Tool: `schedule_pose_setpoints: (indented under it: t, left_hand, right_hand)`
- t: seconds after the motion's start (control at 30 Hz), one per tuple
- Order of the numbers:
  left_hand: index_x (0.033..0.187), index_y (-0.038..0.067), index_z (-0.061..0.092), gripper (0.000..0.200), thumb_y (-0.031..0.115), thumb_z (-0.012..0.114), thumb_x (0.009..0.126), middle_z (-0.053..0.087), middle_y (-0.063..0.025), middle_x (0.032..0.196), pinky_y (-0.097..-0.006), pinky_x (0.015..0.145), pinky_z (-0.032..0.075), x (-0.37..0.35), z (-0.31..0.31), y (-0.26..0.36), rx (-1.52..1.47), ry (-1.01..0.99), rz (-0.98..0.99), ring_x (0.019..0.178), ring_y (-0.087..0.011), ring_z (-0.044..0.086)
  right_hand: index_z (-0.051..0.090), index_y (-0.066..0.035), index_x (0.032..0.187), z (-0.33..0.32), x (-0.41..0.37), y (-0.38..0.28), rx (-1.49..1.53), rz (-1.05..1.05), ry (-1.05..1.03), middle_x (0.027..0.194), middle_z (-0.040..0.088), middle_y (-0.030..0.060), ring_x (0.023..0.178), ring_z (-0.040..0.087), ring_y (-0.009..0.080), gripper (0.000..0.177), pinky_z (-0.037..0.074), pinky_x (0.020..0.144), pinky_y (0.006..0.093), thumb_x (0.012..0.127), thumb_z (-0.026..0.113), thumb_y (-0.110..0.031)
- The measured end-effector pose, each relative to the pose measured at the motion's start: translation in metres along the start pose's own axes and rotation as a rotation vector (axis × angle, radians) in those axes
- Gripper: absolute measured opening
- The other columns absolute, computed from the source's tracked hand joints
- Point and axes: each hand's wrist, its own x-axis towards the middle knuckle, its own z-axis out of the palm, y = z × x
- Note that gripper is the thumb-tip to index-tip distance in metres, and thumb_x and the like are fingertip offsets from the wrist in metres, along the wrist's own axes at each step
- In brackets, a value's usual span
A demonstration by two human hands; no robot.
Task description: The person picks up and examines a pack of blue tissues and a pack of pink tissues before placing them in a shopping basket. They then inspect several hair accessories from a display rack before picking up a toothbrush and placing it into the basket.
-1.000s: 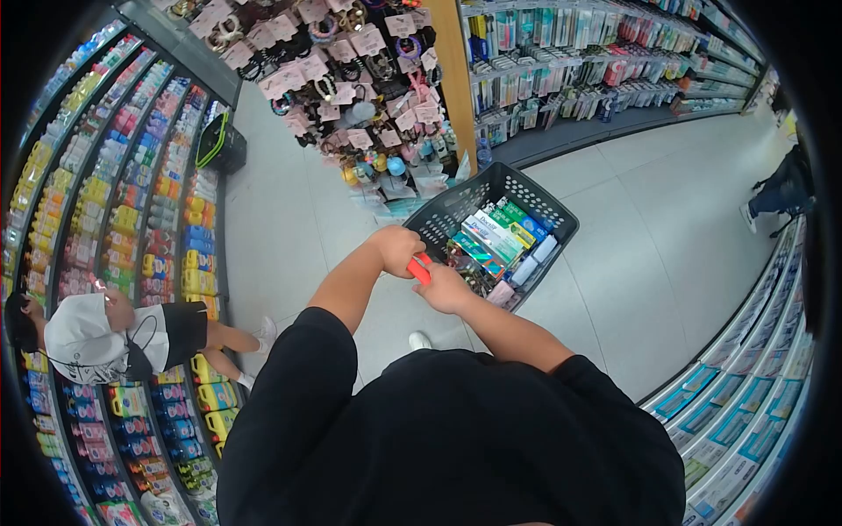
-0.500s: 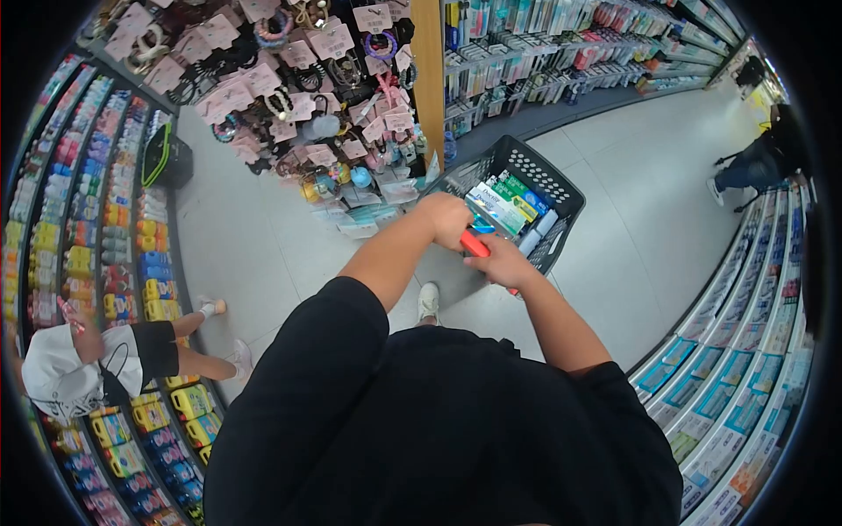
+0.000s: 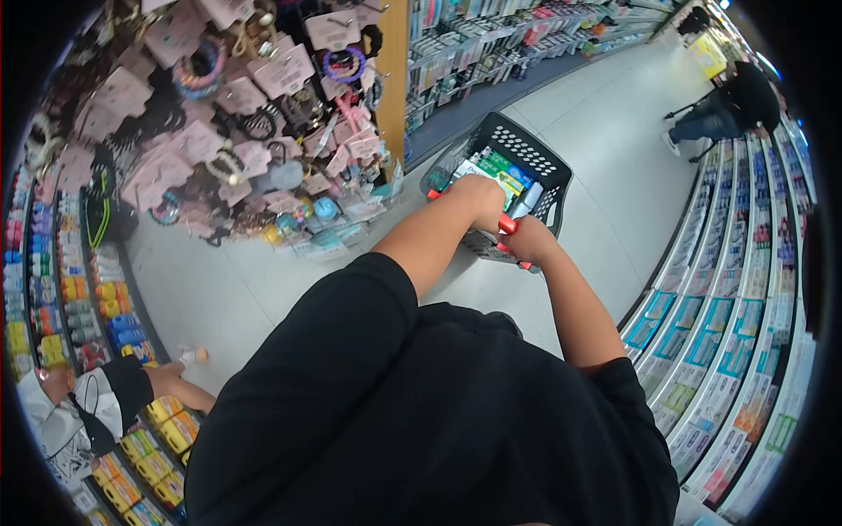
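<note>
A dark grey plastic basket [image 3: 559, 175] with perforated walls stands in front of me. White, green and yellow boxes [image 3: 507, 175] and a grey-white tube-like item [image 3: 526, 200] lie inside it. Both of my hands are closed around its red handle [image 3: 508, 223]. My left hand [image 3: 481, 200] holds it from above, over the near-left part of the basket. Close beside it on the right, my right hand [image 3: 531, 239] grips the handle near the basket's front edge. Parts of the handle and of the boxes are hidden by my fingers.
Hair ties on pink cards [image 3: 281, 70] hang at the upper left, near the basket. Shelves of boxes [image 3: 702, 351] line the right; bottle shelves [image 3: 132, 333] line the left. A person in white [image 3: 70, 412] is at the lower left, another in dark clothes [image 3: 745, 101] at the upper right.
My left hand has moved right and slightly down, and my right hand right and up, closer together on the handle. The basket appears slightly higher and further left. The hair-tie display looks nearer.
</note>
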Motion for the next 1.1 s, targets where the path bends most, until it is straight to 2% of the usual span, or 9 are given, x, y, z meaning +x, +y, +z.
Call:
schedule_pose_setpoints:
  t: [0.07,0.17,0.47,0.57,0.67,0.8,0.9,1.0,1.1]
  left_hand:
    - [0.088,0.010,0.070,0.039,0.038,0.070,0.062,0.067,-0.0138,0.094,-0.0393,0.077,0.052,0.013,-0.007,-0.003,0.007,0.014,0.011,0.087,-0.0288,0.065]
    - [0.090,0.010,0.070,0.040,0.039,0.070,0.062,0.067,-0.0137,0.095,-0.0395,0.078,0.051,0.028,-0.014,-0.006,0.000,-0.011,-0.023,0.089,-0.0293,0.064]
    - [0.091,0.012,0.070,0.040,0.038,0.069,0.061,0.067,-0.0139,0.096,-0.0398,0.080,0.051,0.086,-0.037,-0.015,0.029,-0.022,-0.042,0.091,-0.0298,0.064]
    - [0.092,0.012,0.069,0.041,0.038,0.069,0.061,0.067,-0.0134,0.096,-0.0400,0.080,0.051,0.105,-0.054,-0.017,-0.004,-0.055,-0.039,0.091,-0.0296,0.064]
    - [0.093,0.012,0.070,0.043,0.038,0.071,0.060,0.067,-0.0124,0.099,-0.0373,0.080,0.051,0.128,-0.069,-0.019,0.007,-0.122,-0.041,0.092,-0.0279,0.064]
    - [0.095,0.012,0.070,0.044,0.037,0.072,0.059,0.067,-0.0120,0.100,-0.0363,0.080,0.051,0.174,-0.079,-0.030,-0.015,-0.198,-0.056,0.094,-0.0267,0.064]
    - [0.090,0.011,0.071,0.043,0.038,0.068,0.057,0.067,-0.0138,0.092,-0.0386,0.075,0.051,0.205,-0.089,-0.039,-0.014,-0.211,0.002,0.087,-0.0283,0.064]
    - [0.087,0.010,0.071,0.041,0.037,0.068,0.056,0.067,-0.0139,0.089,-0.0385,0.074,0.051,0.233,-0.095,-0.045,-0.016,-0.243,-0.016,0.085,-0.0282,0.064]
    - [0.088,0.010,0.071,0.041,0.037,0.068,0.056,0.068,-0.0135,0.088,-0.0386,0.074,0.051,0.258,-0.109,-0.047,-0.024,-0.244,-0.035,0.084,-0.0281,0.064]
  right_hand:
    - [0.068,-0.002,0.088,-0.007,0.003,0.006,-0.006,-0.001,0.055,0.085,0.066,0.0191,0.083,0.064,0.0343,0.044,0.049,0.074,0.0394,0.072,0.067,-0.043]
    - [0.069,-0.003,0.086,-0.026,0.015,0.005,-0.004,0.002,0.025,0.082,0.066,0.0182,0.082,0.064,0.0335,0.043,0.049,0.073,0.0393,0.071,0.067,-0.044]
    - [0.068,-0.004,0.091,-0.068,0.055,0.023,0.026,-0.017,0.023,0.094,0.065,0.0216,0.088,0.061,0.0362,0.045,0.049,0.079,0.0402,0.067,0.069,-0.042]
    - [0.068,-0.003,0.087,-0.088,0.072,0.029,0.172,0.062,-0.055,0.081,0.067,0.0161,0.074,0.063,0.0283,0.042,0.049,0.071,0.0355,0.063,0.073,-0.038]
    - [0.066,-0.003,0.078,-0.112,0.090,0.036,0.277,0.052,-0.100,0.068,0.062,0.0088,0.059,0.058,0.0202,0.038,0.047,0.060,0.0318,0.061,0.077,-0.035]
    - [0.060,-0.004,0.069,-0.138,0.126,0.052,0.424,0.089,-0.258,0.059,0.054,0.0041,0.049,0.051,0.0134,0.036,0.041,0.045,0.0274,0.060,0.081,-0.032]
    - [0.059,-0.004,0.065,-0.153,0.153,0.064,0.418,0.073,-0.256,0.059,0.055,0.0053,0.047,0.050,0.0129,0.035,0.040,0.044,0.0278,0.060,0.080,-0.031]
    - [0.062,-0.002,0.065,-0.166,0.176,0.077,0.407,0.035,-0.258,0.063,0.059,0.0086,0.052,0.054,0.0155,0.034,0.044,0.050,0.0300,0.060,0.079,-0.030]
    - [0.066,0.001,0.070,-0.184,0.186,0.082,0.337,-0.008,-0.120,0.072,0.064,0.0133,0.063,0.059,0.0205,0.036,0.047,0.061,0.0325,0.059,0.078,-0.031]
